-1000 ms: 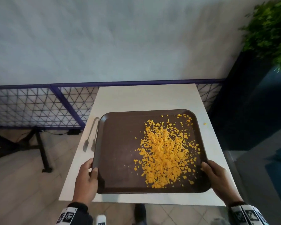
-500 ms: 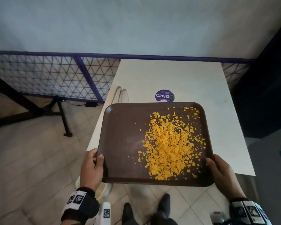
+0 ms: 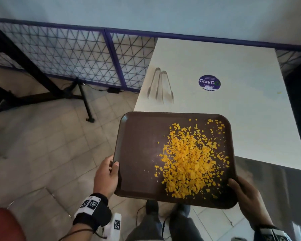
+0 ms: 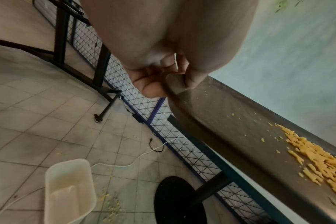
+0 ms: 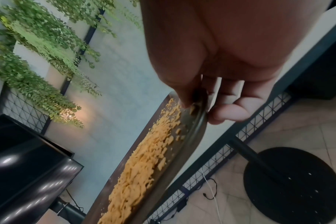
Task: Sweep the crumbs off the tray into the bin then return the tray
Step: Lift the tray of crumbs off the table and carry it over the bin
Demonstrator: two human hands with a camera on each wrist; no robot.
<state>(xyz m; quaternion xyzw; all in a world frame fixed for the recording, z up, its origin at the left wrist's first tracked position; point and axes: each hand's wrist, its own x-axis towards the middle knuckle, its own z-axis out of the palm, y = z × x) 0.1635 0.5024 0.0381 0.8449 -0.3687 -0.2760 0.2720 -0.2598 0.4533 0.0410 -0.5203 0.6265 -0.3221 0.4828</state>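
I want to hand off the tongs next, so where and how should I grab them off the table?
Judging by their pose, take the tongs across both arms near the middle, coming from above. They lie flat on the table near its left edge, hinge pointing away, tips splayed toward you. Both hands are busy with the tray.

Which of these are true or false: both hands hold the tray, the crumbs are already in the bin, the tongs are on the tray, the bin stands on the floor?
1. Both hands hold the tray. True: the left hand and right hand grip the tray at its near corners.
2. The crumbs are in the bin. False: the crumbs lie on the tray.
3. The tongs are on the tray. False: the tongs lie on the table.
4. The bin stands on the floor. True: the bin is on the tiles.
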